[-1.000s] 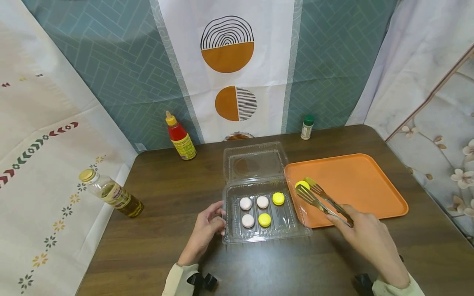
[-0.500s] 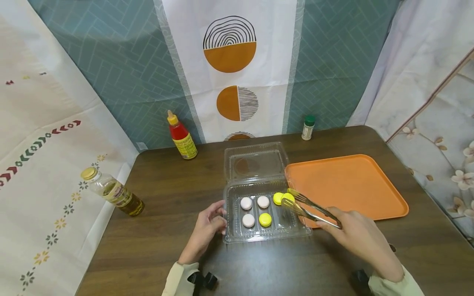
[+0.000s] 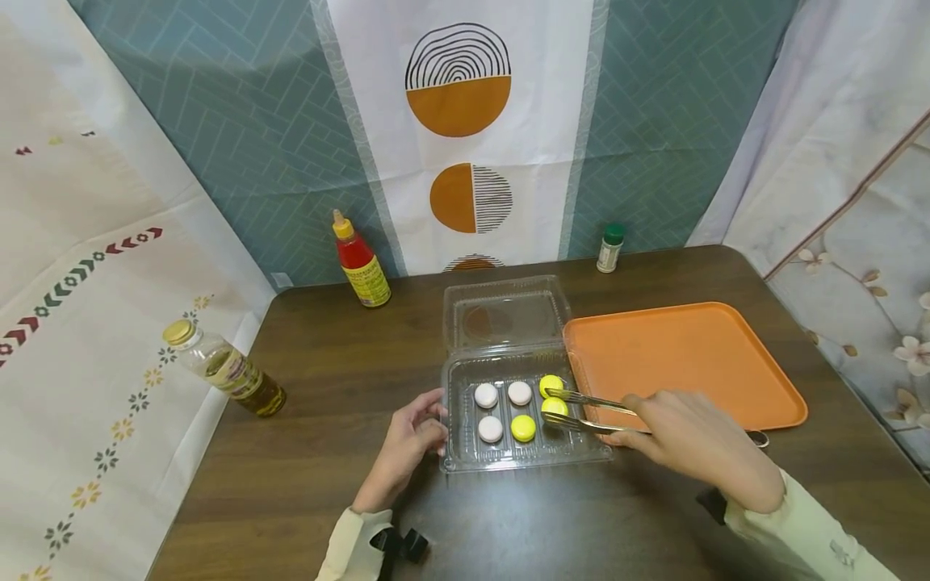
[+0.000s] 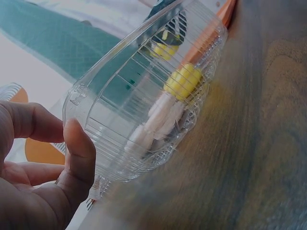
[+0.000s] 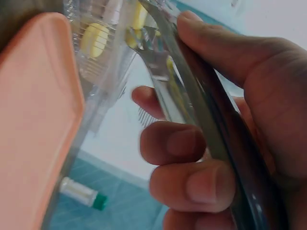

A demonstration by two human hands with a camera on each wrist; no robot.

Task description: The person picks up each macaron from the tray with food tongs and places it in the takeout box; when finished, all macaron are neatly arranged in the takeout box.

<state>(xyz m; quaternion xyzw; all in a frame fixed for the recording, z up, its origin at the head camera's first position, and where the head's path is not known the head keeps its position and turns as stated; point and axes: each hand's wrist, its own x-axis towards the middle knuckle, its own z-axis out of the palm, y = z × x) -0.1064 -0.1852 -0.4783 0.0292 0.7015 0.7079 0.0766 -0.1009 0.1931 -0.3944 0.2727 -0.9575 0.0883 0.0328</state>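
A clear plastic clamshell box (image 3: 526, 465) lies with its lid folded back. Inside are three white macarons (image 3: 490, 429) and three yellow ones. My left hand (image 3: 405, 448) pinches the box's left rim between thumb and fingers, as the left wrist view confirms. In my right hand (image 3: 701, 444) I grip metal tongs (image 3: 592, 400), fingers curled round both arms. The tong tips reach into the right side of the box, around the front-right yellow macaron (image 3: 555, 407); the upper tip overlaps the rear-right yellow macaron (image 3: 550, 383). Whether the tips press on the front one, I cannot tell.
To the right an orange tray (image 3: 676, 355) adjoins the box. Along the back stand a red squeeze bottle (image 3: 365, 270) with a yellow cap and a small green-capped jar (image 3: 609, 252). An oil bottle (image 3: 236, 375) stands at the table's left edge.
The tongs have carried one yellow macaron leftward from the tray into the box's right side. It now lies in front of the rear yellow macaron. My left hand has stayed at the rim.
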